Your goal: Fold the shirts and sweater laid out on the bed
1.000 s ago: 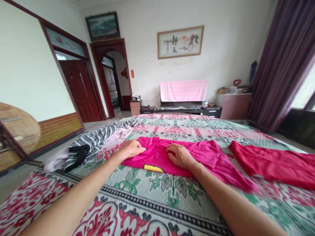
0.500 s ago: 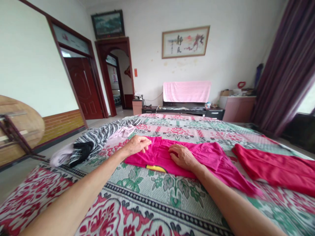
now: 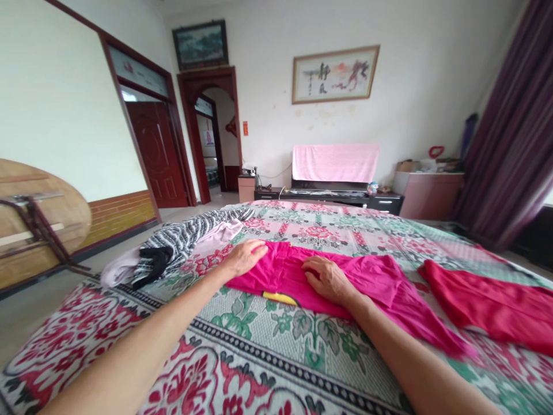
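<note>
A bright pink garment (image 3: 298, 276) with a yellow patch on its near edge lies folded into a long strip on the bedspread. On its left end rests my left hand (image 3: 247, 257), open, with the fingers stretched out over the cloth. My right hand (image 3: 330, 279) presses on the middle of the same garment, palm down, its fingers apart and a little bent. One tapering end of the cloth trails toward the lower right, beneath my right forearm.
Red clothing (image 3: 496, 300) lies to the right on the patterned bedspread (image 3: 276, 369). A black-and-white garment (image 3: 190, 236) and pale pink cloth (image 3: 220, 233) are heaped at the left. Beyond the bed stands a low cabinet (image 3: 384, 203) below a pink-covered screen (image 3: 334, 163).
My left hand's fingers have gone from curled to stretched out on the pink garment. My right hand stays on the cloth. The view has turned slightly left.
</note>
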Available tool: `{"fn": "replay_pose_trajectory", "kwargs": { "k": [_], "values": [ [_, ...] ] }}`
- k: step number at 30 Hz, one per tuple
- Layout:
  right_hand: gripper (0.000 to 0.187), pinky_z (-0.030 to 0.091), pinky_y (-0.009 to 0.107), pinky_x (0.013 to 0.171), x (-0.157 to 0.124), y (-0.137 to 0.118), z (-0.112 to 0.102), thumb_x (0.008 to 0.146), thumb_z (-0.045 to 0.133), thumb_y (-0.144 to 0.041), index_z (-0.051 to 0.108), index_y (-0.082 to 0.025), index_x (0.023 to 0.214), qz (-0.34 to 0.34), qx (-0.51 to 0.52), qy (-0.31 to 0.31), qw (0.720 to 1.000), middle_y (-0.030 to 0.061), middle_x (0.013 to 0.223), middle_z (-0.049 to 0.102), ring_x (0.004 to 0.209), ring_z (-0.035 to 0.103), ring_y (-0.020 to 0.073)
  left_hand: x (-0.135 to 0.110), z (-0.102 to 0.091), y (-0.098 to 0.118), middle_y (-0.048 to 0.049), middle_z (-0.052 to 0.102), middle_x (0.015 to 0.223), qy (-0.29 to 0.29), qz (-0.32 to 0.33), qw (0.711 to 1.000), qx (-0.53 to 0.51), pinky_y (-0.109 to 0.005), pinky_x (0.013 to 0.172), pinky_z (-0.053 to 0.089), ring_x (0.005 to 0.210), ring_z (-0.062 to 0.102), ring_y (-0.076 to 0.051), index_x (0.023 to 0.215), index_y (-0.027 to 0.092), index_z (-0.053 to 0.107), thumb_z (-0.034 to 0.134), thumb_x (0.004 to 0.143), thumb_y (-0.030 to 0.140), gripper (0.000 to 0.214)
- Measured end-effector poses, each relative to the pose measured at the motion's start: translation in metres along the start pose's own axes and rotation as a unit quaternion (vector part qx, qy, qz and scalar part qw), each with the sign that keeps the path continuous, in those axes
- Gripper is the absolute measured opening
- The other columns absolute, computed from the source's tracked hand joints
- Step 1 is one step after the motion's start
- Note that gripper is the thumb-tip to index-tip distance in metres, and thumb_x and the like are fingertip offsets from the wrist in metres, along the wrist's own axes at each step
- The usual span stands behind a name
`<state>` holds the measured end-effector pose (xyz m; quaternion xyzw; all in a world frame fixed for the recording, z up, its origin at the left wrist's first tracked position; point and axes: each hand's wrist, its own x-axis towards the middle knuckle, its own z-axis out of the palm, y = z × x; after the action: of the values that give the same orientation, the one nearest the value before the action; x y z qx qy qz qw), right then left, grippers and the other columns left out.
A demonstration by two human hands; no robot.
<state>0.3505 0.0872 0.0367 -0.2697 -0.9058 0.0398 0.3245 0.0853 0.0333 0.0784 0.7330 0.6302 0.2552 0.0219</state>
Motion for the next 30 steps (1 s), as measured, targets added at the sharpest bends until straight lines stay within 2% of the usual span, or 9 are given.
{"fn": "replay_pose_trajectory", "kwargs": {
  "k": [2,5,8,12,16,19,30],
  "values": [
    [0.024,0.048,0.033,0.09,0.0,0.001,-0.001,0.079,0.049,-0.014,0.067,-0.02,0.093,-0.004,0.0,0.0,1.0,0.0067,0.102,0.069,0.097,0.063,0.0192,0.002,-0.02,-0.011,-0.0056,0.071,0.089,-0.006,-0.075,0.997,-0.002,-0.027,0.075,0.048,0.083,0.064,-0.019,0.087,0.017,0.07,0.042,0.085,0.041,0.038],
    [0.027,0.048,0.035,0.093,0.003,-0.002,-0.001,0.077,0.05,-0.013,0.067,-0.019,0.097,-0.024,-0.008,0.006,1.0,0.0076,0.107,0.068,0.1,0.062,0.0204,-0.003,-0.051,-0.032,-0.0009,0.063,0.057,-0.128,-0.178,0.975,-0.028,-0.024,0.052,0.04,0.054,0.057,-0.014,0.069,0.017,0.067,0.056,0.073,0.041,0.026],
    [0.029,0.047,0.036,0.095,0.009,-0.017,0.0,0.079,0.048,-0.012,0.066,-0.02,0.101,-0.057,0.003,0.012,0.998,0.0081,0.109,0.068,0.104,0.062,0.0203,-0.012,-0.069,-0.048,-0.0004,0.061,0.054,-0.242,-0.207,0.944,-0.09,-0.022,0.046,0.035,0.049,0.054,-0.013,0.065,0.019,0.066,0.066,0.063,0.043,0.024],
    [0.032,0.046,0.036,0.098,0.013,-0.042,0.008,0.085,0.044,-0.014,0.062,-0.02,0.112,-0.095,0.04,-0.028,0.994,0.0076,0.118,0.065,0.11,0.059,0.0191,-0.015,-0.067,-0.048,-0.0036,0.066,0.062,-0.327,-0.219,0.915,-0.088,-0.023,0.047,0.036,0.05,0.055,-0.013,0.062,0.018,0.066,0.069,0.058,0.048,0.031],
    [0.033,0.044,0.04,0.101,0.009,-0.049,0.016,0.087,0.046,-0.019,0.06,-0.019,0.117,-0.073,0.032,-0.078,0.994,0.0093,0.127,0.06,0.117,0.055,0.0209,-0.009,-0.054,-0.039,-0.0026,0.06,0.054,-0.353,-0.201,0.914,-0.002,-0.024,0.045,0.033,0.044,0.048,-0.012,0.056,0.017,0.06,0.065,0.061,0.052,0.035],
    [0.033,0.042,0.042,0.103,0.007,-0.047,0.018,0.086,0.047,-0.019,0.061,-0.018,0.116,-0.056,0.028,-0.091,0.994,0.01,0.128,0.059,0.119,0.054,0.0213,-0.007,-0.05,-0.036,-0.0007,0.055,0.049,-0.358,-0.179,0.916,0.03,-0.024,0.044,0.031,0.043,0.045,-0.012,0.055,0.018,0.057,0.064,0.061,0.05,0.033],
    [0.033,0.042,0.039,0.101,0.005,-0.044,0.021,0.087,0.049,-0.022,0.06,-0.02,0.118,-0.058,0.025,-0.068,0.996,0.0078,0.128,0.06,0.118,0.054,0.0199,-0.009,-0.042,-0.054,0.0007,0.053,0.049,-0.36,-0.167,0.918,-0.024,-0.024,0.042,0.027,0.04,0.042,-0.011,0.058,0.019,0.06,0.065,0.058,0.052,0.033]
  ]
}}
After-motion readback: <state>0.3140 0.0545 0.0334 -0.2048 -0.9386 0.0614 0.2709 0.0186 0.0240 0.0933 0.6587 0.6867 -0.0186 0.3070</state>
